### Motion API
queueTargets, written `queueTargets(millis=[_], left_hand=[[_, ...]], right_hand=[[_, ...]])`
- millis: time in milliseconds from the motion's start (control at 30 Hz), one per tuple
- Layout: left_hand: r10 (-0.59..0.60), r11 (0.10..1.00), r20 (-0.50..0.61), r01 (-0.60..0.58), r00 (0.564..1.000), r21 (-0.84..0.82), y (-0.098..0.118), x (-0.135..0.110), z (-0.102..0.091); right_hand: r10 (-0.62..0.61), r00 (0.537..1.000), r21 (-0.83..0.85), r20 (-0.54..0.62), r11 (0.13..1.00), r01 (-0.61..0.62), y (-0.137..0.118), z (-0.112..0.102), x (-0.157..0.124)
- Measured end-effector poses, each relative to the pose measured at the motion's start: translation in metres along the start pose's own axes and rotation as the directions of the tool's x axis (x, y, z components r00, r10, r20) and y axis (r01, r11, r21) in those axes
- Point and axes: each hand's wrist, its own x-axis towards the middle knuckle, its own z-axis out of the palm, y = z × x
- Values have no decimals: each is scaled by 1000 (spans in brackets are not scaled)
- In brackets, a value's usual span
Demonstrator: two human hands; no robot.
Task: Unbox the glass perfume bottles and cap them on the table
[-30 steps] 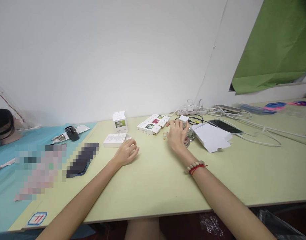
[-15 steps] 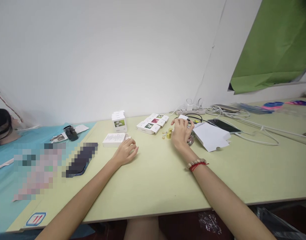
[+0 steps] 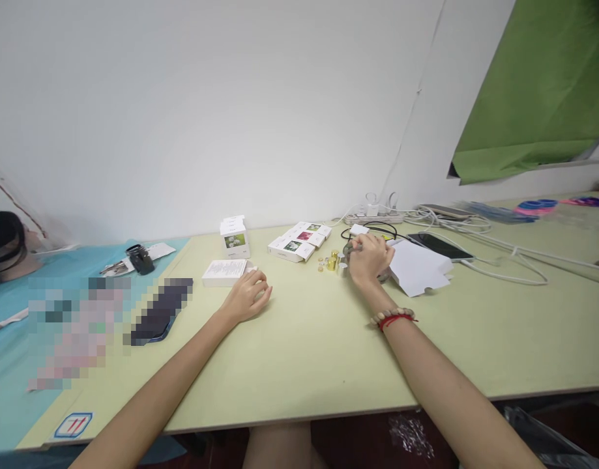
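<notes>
My left hand (image 3: 249,296) rests on the table with its fingers loosely bent and apart, holding nothing visible. Its fingertips lie beside a flat white box (image 3: 224,273) with small print. My right hand (image 3: 369,259) is closed around a small grey, roundish object (image 3: 350,248), mostly hidden by the fingers. Just left of it stand shiny gold caps (image 3: 332,263) and several tiny light pieces (image 3: 321,264). An opened white carton (image 3: 419,266) lies at its right, and something clear and round shows partly under the wrist.
Behind are stacked white boxes (image 3: 235,238) and printed cartons (image 3: 299,241). A phone (image 3: 438,245), white cables (image 3: 524,254) and a power strip (image 3: 377,217) lie right. Left are a dark phone (image 3: 165,309) and a black jar (image 3: 139,260); a person's head shows at the far left.
My right hand has shifted slightly right and turned, and the grey object now shows at its fingers. A small clear piece shows beside the gold caps. My left hand has stayed in place.
</notes>
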Motion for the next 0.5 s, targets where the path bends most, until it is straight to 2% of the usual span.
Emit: queueTargets(millis=[67, 167, 267, 500], left_hand=[[-7, 1000, -9, 7, 1000, -3, 0, 0, 0], [-20, 1000, -20, 20, 1000, 4, 0, 0, 1], [-23, 1000, -19, 23, 1000, 16, 1, 0, 1], [-14, 999, 0, 14, 1000, 36, 2, 0, 1]], right_hand=[[151, 986, 56, -76, 988, -147, -2, -1, -1], [348, 929, 183, -122, 928, -324, -5, -2, -2], [378, 916, 251, -138, 908, -337, -5, -2, -1], [361, 922, 340, -142, 892, -297, -1, -1, 0]])
